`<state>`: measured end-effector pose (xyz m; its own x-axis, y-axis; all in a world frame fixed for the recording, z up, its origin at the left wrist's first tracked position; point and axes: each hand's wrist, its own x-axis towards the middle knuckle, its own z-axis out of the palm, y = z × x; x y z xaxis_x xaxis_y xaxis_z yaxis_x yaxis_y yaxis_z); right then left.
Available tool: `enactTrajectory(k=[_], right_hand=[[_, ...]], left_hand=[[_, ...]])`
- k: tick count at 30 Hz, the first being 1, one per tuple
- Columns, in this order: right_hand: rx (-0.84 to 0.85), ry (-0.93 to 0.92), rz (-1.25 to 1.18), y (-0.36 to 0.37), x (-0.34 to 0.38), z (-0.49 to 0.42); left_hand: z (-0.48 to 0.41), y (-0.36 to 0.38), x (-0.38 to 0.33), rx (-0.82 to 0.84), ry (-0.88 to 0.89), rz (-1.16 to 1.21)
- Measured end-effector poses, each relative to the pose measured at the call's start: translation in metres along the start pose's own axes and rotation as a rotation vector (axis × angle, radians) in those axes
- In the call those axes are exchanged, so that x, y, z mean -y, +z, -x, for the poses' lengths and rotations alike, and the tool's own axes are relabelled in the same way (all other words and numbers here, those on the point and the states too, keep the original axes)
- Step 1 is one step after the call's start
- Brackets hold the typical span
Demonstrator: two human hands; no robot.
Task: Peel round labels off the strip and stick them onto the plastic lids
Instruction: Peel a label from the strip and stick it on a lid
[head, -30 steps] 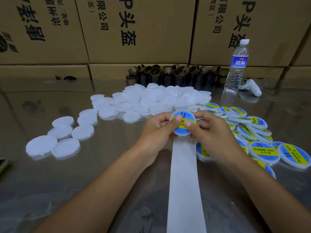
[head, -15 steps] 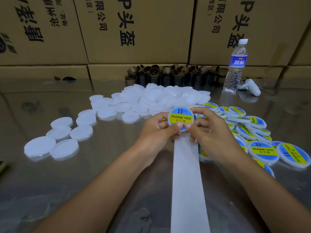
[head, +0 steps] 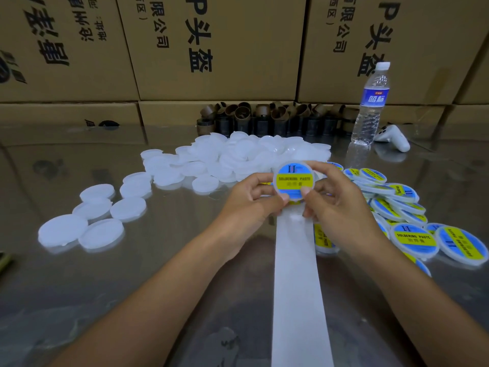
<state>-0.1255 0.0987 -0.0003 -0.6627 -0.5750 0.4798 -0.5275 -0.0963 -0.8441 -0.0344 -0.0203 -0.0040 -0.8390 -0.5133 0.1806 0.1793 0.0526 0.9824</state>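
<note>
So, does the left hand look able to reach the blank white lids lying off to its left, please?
Probably yes, though not freely: the left hand is pinching the labelled lid together with the right hand. Nothing stands between it and the nearest blank lids, so it would only need to let go.

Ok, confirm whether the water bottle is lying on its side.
No, the water bottle stands upright, its cap uppermost.
</note>
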Motion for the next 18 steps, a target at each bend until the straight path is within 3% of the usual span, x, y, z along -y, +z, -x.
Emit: enactTrajectory(k=[4,10,18], right_hand=[[-0.185,0.017,0.022,-0.008,-0.003,-0.005],[-0.512,0.253,-0.018,-0.020,-0.018,-0.015],[-0.594,0.467,-0.216,-0.030,-0.026,-0.018]], left_hand=[[-0.011,-0.018,-0.002,-0.139,-0.007,0.021],[-0.026,-0.050,0.011,-0.412,0.074,-0.371],[-0.030,-0.074,0.022,-0.405,-0.048,-0.817]])
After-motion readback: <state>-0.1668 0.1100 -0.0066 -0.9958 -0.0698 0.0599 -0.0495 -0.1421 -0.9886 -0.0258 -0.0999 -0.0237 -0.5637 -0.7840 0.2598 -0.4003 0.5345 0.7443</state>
